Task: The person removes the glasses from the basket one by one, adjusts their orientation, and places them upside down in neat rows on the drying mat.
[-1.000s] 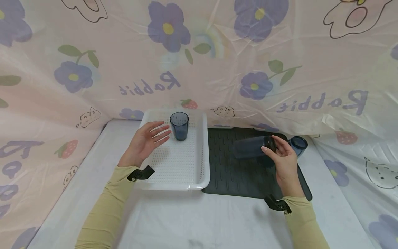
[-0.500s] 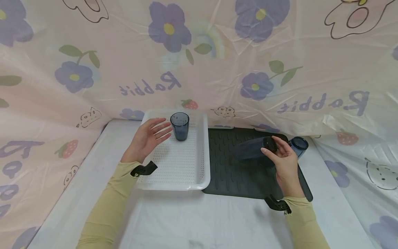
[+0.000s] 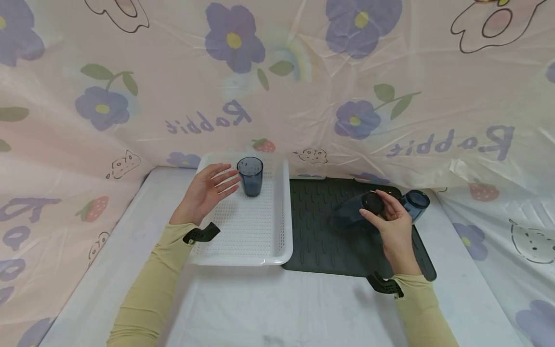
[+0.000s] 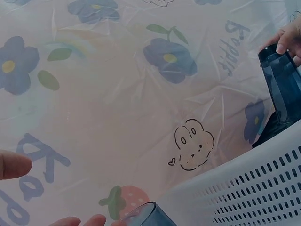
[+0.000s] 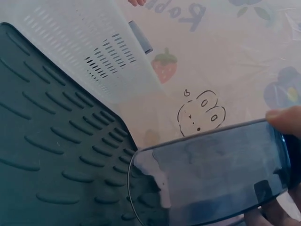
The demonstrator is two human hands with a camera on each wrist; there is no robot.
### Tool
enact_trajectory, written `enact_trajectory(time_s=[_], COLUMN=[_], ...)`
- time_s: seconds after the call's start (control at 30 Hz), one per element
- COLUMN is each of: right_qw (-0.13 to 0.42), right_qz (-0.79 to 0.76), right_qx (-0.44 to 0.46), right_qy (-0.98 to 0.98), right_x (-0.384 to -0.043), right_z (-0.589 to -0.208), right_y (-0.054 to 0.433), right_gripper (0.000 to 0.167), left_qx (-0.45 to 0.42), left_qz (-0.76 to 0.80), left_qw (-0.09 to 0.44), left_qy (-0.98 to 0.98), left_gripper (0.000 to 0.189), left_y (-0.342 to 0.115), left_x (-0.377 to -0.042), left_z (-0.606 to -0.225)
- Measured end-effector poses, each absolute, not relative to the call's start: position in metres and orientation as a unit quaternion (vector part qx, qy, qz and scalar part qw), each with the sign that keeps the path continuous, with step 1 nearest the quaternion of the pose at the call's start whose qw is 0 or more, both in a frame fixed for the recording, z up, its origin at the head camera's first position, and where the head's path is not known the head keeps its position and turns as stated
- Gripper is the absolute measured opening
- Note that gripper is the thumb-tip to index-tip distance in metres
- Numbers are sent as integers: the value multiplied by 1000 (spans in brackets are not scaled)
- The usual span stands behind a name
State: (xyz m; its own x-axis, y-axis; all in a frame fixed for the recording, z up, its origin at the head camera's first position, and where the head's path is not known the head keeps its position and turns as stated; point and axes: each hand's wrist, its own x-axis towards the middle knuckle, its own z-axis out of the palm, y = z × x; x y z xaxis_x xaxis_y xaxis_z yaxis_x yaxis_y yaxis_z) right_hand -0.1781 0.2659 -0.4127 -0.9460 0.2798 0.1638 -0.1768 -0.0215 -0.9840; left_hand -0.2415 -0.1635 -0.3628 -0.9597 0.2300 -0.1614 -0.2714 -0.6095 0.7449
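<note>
My right hand (image 3: 392, 224) pinches a blue-tinted drinking glass (image 3: 349, 212) by its base end, thumb on one side and fingers on the other. That tumbler is tilted above the dark ridged mat (image 3: 321, 246), its mouth pointing left and down; the right wrist view shows its clear wall (image 5: 211, 174) up close. Over the white perforated basket (image 3: 243, 241), my left hand (image 3: 205, 193) has its fingers extended and holds nothing. Beside its fingertips a second blue glass (image 3: 250, 178) stands upright in the basket; whether they touch it, I cannot tell.
Another blue glass (image 3: 415, 202) is at the mat's right edge, partly behind my right hand. Basket and mat lie side by side on a white-covered table (image 3: 269, 303). A printed flower-and-rabbit sheet (image 3: 295, 106) rises behind and at both sides.
The glass in my right hand has turned from lying nearly level to mouth lower, its round base showing more. My left hand shifted slightly right, then stayed almost still.
</note>
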Motion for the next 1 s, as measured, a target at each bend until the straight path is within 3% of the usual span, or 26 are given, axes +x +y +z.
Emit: enact_trajectory(time_s=[0.6, 1.0], right_qw=[169, 174], right_qz=[689, 656], right_qx=[-28, -38], right_qy=[-704, -733], right_x=[-184, -186], right_z=[-421, -426], right_y=[257, 250], right_gripper=[65, 65], left_qx=[-43, -57], left_qz=[879, 861], left_qw=[139, 123], left_qy=[454, 491], left_gripper=[31, 33], left_y=[-165, -165], left_x=[-258, -270], left_z=[-369, -369])
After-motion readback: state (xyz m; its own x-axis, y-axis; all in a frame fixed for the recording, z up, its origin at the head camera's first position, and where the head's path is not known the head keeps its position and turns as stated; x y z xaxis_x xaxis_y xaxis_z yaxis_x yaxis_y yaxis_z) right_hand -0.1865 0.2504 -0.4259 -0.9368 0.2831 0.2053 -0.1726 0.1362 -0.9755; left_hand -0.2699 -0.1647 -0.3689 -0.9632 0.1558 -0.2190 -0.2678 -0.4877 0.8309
